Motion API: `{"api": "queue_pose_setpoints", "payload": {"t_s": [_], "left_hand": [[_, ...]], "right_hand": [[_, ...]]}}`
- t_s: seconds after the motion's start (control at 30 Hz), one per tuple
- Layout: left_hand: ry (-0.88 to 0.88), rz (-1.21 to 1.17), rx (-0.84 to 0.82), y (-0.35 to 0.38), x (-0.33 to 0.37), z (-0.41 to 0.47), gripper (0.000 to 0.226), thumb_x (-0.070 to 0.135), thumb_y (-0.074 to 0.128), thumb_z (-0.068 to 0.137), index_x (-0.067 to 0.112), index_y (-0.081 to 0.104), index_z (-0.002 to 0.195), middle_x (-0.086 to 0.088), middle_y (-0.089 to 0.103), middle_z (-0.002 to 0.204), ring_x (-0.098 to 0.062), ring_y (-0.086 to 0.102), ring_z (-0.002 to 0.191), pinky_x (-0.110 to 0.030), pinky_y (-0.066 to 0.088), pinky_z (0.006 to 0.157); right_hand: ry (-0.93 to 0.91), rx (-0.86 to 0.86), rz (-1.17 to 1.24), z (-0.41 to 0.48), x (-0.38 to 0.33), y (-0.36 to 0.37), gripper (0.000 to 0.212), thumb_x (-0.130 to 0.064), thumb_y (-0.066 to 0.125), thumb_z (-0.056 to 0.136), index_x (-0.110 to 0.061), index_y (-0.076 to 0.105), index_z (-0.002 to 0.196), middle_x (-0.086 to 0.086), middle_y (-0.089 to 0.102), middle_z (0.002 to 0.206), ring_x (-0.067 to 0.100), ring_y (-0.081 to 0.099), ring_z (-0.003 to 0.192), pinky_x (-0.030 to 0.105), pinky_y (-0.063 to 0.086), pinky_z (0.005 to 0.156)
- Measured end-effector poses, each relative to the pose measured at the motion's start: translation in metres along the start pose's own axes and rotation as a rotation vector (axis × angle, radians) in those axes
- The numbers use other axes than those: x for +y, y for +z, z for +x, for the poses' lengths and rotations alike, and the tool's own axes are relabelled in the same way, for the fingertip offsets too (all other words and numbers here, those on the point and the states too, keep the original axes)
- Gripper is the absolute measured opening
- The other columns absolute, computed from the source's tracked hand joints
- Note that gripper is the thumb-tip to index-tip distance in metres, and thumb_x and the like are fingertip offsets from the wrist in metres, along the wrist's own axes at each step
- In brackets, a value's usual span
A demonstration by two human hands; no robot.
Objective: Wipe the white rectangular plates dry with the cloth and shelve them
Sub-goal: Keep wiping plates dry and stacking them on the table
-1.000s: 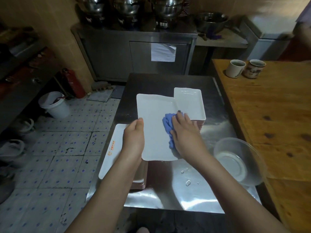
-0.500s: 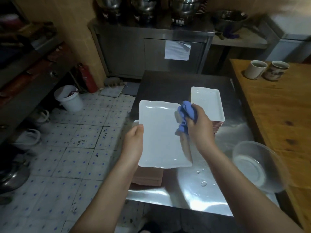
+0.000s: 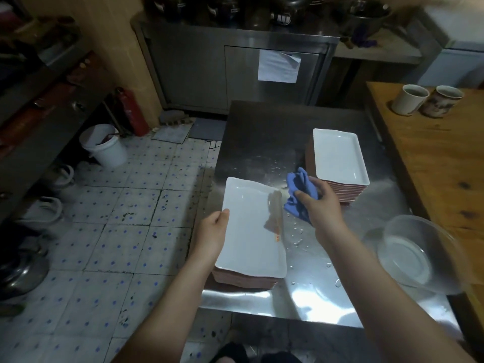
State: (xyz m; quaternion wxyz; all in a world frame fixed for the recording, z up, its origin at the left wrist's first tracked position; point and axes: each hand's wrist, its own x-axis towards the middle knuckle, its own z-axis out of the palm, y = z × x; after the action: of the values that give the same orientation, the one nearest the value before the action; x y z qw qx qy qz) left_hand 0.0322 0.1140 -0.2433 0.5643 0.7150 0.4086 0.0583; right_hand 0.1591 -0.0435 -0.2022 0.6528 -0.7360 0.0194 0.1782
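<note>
A white rectangular plate (image 3: 248, 226) lies on top of the near stack of plates (image 3: 243, 280) at the left front of the steel table (image 3: 327, 292). My left hand (image 3: 213, 233) grips the plate's left edge. To the plate's right, just off its edge, my right hand (image 3: 322, 203) is closed on a bunched blue cloth (image 3: 298, 192). A second stack of white plates (image 3: 339, 159) stands further back on the right.
A clear glass bowl (image 3: 416, 255) sits at the table's right front, beside a wooden table (image 3: 432, 158) holding two mugs (image 3: 410, 99). Water drops dot the steel. A white bucket (image 3: 104, 148) and a red fire extinguisher (image 3: 132, 111) stand on the tiled floor at left.
The plate was held up and wiped; it has come down flat onto the near stack. My right hand with the cloth has left the plate's surface and moved to its right.
</note>
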Motion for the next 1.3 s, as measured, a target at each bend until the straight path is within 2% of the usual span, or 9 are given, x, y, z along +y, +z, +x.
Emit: {"api": "queue_pose_setpoints", "payload": {"t_s": [0.13,0.27,0.47,0.63,0.73,0.87,1.0,1.13,1.3], "left_hand": [[0.114,0.224,0.038,-0.003,-0.001,0.002,0.028,0.031,0.049,0.095,0.01,0.06,0.081,-0.002,0.057,0.066,-0.015,0.047,0.058,-0.025,0.034,0.052],[0.221,0.474,0.193,-0.005,-0.009,0.002,0.034,0.029,0.051,0.094,0.002,0.051,0.072,-0.004,0.042,0.065,-0.019,0.036,0.054,-0.029,0.022,0.048],[0.197,0.436,0.168,0.0,-0.021,0.006,0.034,0.027,0.052,0.094,0.001,0.05,0.072,-0.011,0.047,0.104,-0.023,0.045,0.07,-0.024,0.031,0.061],[0.191,0.467,0.133,0.0,-0.02,0.011,0.023,0.028,0.053,0.093,0.005,0.058,0.09,-0.01,0.048,0.111,-0.026,0.051,0.079,-0.027,0.038,0.067],[0.179,0.447,0.096,-0.001,-0.014,0.016,0.029,0.025,0.055,0.092,0.01,0.055,0.116,-0.008,0.044,0.121,-0.025,0.054,0.097,-0.028,0.042,0.076],[0.215,0.465,0.145,-0.001,0.001,0.021,0.032,0.023,0.054,0.09,0.012,0.053,0.12,-0.008,0.041,0.126,-0.026,0.039,0.117,-0.034,0.043,0.091],[0.314,0.403,0.093,0.013,0.029,0.032,0.034,0.021,0.051,0.092,0.013,0.053,0.125,-0.008,0.043,0.13,-0.025,0.039,0.123,-0.036,0.04,0.099],[0.351,0.309,0.047,0.045,0.061,0.049,0.028,0.016,0.054,0.088,0.013,0.06,0.116,-0.006,0.051,0.121,-0.023,0.052,0.11,-0.031,0.044,0.095],[0.291,0.234,-0.031,0.106,0.111,0.074,0.022,0.019,0.056,0.089,0.01,0.063,0.109,-0.007,0.063,0.111,-0.021,0.058,0.102,-0.021,0.038,0.079]], "right_hand": [[0.026,0.008,0.009,-0.002,0.005,0.006,0.042,-0.014,0.067,0.087,-0.021,0.052,0.126,-0.001,0.056,0.118,0.014,0.061,0.088,0.015,0.048,0.057],[0.092,0.018,0.07,-0.003,0.009,0.011,0.033,-0.026,0.061,0.091,-0.021,0.055,0.123,0.003,0.06,0.118,0.019,0.063,0.097,0.021,0.05,0.063],[0.169,0.075,0.118,-0.004,0.012,0.019,0.021,-0.027,0.047,0.098,-0.022,0.061,0.112,0.003,0.063,0.111,0.014,0.06,0.09,0.025,0.046,0.071],[0.181,0.107,0.099,-0.005,0.014,0.021,0.028,-0.018,0.04,0.099,-0.021,0.062,0.117,0.003,0.062,0.112,0.017,0.06,0.089,0.025,0.047,0.067],[0.154,0.112,0.091,-0.006,0.015,0.018,0.025,-0.015,0.044,0.099,-0.023,0.061,0.116,0.001,0.061,0.11,0.014,0.059,0.085,0.022,0.046,0.062],[0.076,0.138,0.091,-0.005,0.015,0.009,0.024,-0.01,0.053,0.095,-0.023,0.059,0.113,-0.004,0.061,0.097,0.005,0.056,0.075,0.012,0.046,0.056],[0.042,0.143,0.109,0.005,0.012,-0.006,0.022,-0.01,0.06,0.09,-0.029,0.058,0.102,0.008,0.062,0.114,0.02,0.06,0.088,0.025,0.047,0.07],[0.034,0.132,0.108,0.022,0.009,-0.031,0.026,-0.013,0.064,0.087,-0.036,0.055,0.093,0.013,0.058,0.123,0.029,0.059,0.103,0.033,0.046,0.077],[0.075,0.082,0.145,0.055,0.001,-0.073,0.033,-0.016,0.067,0.086,-0.031,0.047,0.109,0.01,0.054,0.118,0.031,0.062,0.103,0.044,0.052,0.089]]}}
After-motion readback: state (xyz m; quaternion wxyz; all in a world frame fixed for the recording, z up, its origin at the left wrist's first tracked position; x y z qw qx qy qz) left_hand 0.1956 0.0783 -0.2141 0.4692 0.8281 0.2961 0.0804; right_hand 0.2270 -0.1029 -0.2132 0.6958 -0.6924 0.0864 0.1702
